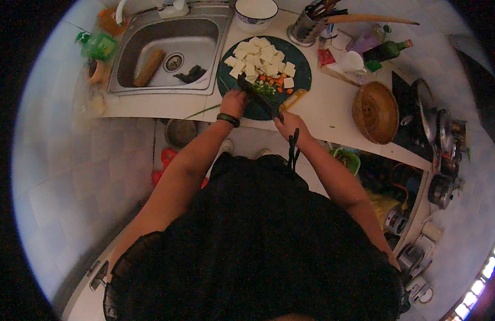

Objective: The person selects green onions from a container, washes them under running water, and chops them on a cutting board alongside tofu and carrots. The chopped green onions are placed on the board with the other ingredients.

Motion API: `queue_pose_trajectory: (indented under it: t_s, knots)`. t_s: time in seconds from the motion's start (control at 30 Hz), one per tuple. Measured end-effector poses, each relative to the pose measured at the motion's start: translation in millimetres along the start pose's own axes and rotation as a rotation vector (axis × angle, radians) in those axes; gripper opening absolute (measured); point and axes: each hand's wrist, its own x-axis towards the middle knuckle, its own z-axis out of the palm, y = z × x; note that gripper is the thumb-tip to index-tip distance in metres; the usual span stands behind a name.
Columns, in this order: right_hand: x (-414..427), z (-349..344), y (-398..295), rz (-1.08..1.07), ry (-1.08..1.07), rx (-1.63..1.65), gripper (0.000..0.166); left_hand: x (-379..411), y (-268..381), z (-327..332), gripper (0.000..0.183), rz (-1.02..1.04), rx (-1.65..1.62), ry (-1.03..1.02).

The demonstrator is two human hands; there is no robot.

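Observation:
On a round dark green cutting board, my right hand grips the handle of a kitchen knife. Its dark blade points up and left, across the board. At the board's left edge, the fingers of my left hand are curled beside the blade. A thin green onion stalk runs out from under that hand over the counter edge. Chopped green onion lies just beyond the blade. Orange carrot pieces sit behind it, touching a heap of white tofu cubes.
A steel sink at left holds a brown cylindrical object and a dark scrap. Behind the board stand a white bowl and a utensil holder. Rightward are a brown bowl, a white mug and a green bottle.

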Motion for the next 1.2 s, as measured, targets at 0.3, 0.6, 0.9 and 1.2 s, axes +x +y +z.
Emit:
queue_pose_trajectory:
  t_s: [0.3,0.6,0.9,1.2]
  knots:
    - [15.5,11.1,5.1,0.070,-0.058,-0.052,0.039,-12.7,-16.5,-14.9,0.026,0.247,0.137,-0.046]
    - [4.4,-0.8,2.6,0.076,-0.046,-0.023,0.036,1.3,-13.7,14.1,0.032,-0.025,0.056,-0.150]
    - [20.0,7.5,-7.4,0.083,-0.161,-0.111,0.039,-7.2,-3.7,-2.0,0.017,0.033,0.039,-0.138]
    - [19.2,12.8,0.4,0.053,-0.023,-0.044,0.041,-13.3,-19.0,-36.3,0.046,0.005,0.038,-0.082]
